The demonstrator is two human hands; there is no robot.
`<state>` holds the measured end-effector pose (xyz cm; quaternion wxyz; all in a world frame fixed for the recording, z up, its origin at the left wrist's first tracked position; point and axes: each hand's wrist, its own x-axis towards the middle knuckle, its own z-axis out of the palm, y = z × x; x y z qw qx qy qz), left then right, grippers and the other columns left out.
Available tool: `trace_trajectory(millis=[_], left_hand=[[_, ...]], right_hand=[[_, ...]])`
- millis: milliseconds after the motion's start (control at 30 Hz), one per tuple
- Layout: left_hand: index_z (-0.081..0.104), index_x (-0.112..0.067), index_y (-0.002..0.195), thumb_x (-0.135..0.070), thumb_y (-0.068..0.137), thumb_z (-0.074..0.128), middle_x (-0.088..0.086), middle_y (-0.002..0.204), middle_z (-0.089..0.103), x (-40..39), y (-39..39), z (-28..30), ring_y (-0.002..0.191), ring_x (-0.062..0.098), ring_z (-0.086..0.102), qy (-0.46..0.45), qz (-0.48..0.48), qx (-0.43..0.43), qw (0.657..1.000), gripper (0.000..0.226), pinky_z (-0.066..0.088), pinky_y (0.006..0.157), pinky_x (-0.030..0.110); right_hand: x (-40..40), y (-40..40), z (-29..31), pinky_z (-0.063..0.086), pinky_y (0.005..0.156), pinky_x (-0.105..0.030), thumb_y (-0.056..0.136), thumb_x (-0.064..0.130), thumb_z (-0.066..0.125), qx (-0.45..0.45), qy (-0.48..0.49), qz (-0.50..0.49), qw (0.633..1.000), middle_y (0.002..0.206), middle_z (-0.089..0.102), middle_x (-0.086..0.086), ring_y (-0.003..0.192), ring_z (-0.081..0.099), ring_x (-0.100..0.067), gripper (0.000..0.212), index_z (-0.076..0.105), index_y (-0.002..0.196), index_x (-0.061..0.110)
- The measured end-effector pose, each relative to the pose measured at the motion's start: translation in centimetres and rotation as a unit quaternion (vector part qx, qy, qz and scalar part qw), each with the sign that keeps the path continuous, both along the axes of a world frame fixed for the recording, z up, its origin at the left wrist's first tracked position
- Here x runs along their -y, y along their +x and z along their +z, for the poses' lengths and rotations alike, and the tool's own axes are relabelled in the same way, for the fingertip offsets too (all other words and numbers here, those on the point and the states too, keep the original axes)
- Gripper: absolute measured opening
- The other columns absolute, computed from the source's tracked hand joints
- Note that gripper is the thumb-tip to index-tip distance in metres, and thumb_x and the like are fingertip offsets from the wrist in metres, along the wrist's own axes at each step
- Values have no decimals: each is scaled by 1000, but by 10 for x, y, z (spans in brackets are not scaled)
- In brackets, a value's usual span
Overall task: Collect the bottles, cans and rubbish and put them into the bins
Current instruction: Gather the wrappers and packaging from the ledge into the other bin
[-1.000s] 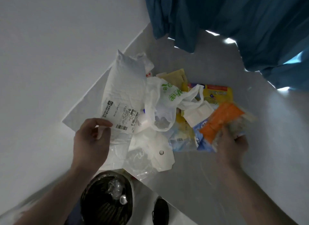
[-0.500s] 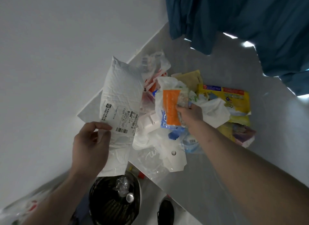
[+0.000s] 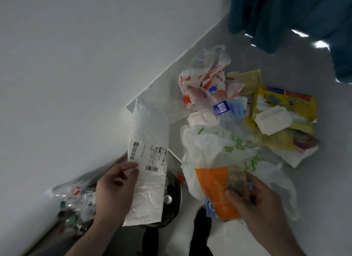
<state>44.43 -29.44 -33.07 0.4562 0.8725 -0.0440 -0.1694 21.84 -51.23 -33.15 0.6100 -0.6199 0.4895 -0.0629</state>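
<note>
White wall fills the upper left of the frame; a grey worktop (image 3: 314, 189) runs from centre to right, with a dark blue curtain (image 3: 285, 13) hanging at upper right.

Your left hand (image 3: 114, 191) pinches the edge of a white padded mailer (image 3: 148, 160) with a printed shipping label, thumb on top; the mailer hangs over a black bin (image 3: 174, 204) at lower centre, a metal can visible inside it. Left of the bin, at lower left, lies a clear bag of bottles (image 3: 76, 204).

Your right hand (image 3: 257, 202) grips an orange wrapper (image 3: 217, 189) together with a white carrier bag with green print (image 3: 219, 147), fingers curled round them, at lower right centre.

Remaining rubbish on the worktop, centre right: a red-and-white plastic bag (image 3: 196, 84), a bottle with a blue label (image 3: 219, 103) just beside it, a yellow packet (image 3: 285, 105) with a white folded pad (image 3: 272, 118) on it.

Two dark shoes show at the bottom edge.
</note>
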Motion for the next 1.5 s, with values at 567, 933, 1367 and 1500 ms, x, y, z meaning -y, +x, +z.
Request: trace_trajectory(millis=[567, 933, 1367, 1500], left_hand=[[70, -31, 92, -29, 87, 50, -20, 92, 73, -177, -35, -188, 84, 0, 67, 229, -336, -172, 897, 21, 56, 77, 29], [50, -26, 146, -8, 94, 54, -8, 148, 42, -164, -3, -323, 132, 23, 50, 346, -395, -181, 831, 56, 46, 106, 33], [56, -23, 82, -21, 64, 63, 1, 82, 54, -133, 0, -384, 73, 19, 45, 8, 143, -516, 844, 19, 34, 63, 33], [50, -27, 76, -22, 67, 61, 0, 86, 48, -124, 11, -401, 67, 15, 39, 14, 117, -517, 848, 15, 30, 66, 35]], right_hand=[[-232, 52, -172, 58, 91, -46, 83, 26, 80, -197, 220, -8, 955, 86, 79, 5, 87, 75, -20, 14, 78, 95, 20], [-208, 72, -279, 44, 87, -31, 90, 36, 70, -336, 38, 173, 925, 124, 66, -10, 105, 62, -27, 47, 60, 129, 12], [-208, 116, -350, 38, 54, -20, 85, 32, 75, -264, -32, 262, 928, 71, 62, 7, 65, 56, -7, 19, 73, 85, 14], [-222, 132, -388, 42, 61, -24, 88, 30, 72, -293, -7, 242, 925, 82, 70, 1, 74, 63, -14, 16, 72, 84, 15]])
